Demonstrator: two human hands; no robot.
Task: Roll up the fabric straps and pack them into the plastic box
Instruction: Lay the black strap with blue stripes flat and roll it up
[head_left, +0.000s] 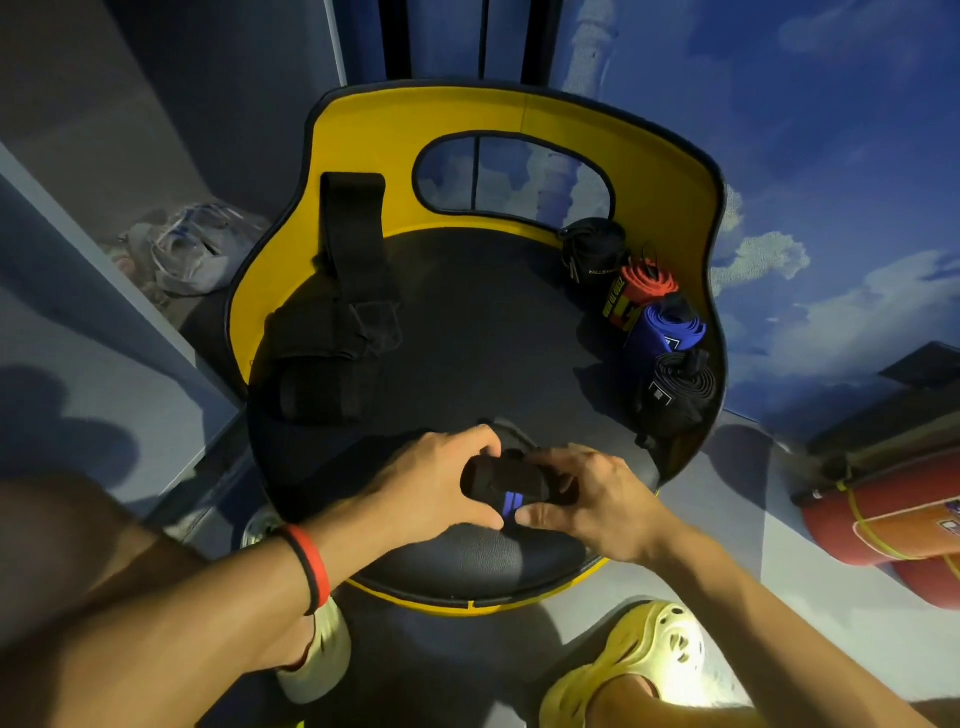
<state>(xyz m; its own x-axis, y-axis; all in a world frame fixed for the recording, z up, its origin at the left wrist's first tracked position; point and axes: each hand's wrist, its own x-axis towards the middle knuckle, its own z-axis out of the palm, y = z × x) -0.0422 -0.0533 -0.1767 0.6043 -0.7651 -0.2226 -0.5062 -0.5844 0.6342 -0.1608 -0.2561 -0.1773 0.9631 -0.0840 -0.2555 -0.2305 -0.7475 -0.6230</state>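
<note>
A: Your left hand (431, 483) and right hand (587, 499), fingers curled, both grip the black strap roll (506, 480) above the front of the seat (467, 338).
B: Soft, light, springy, I'd judge — pinch its loose outer end, or it unwinds.

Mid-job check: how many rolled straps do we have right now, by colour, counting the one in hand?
Black: 3, far black roll, near black roll, and held black roll gripped by left hand and right hand
Red: 1, red roll
Blue: 1, blue roll
Total: 5
Unrolled black pile not counted.
</note>
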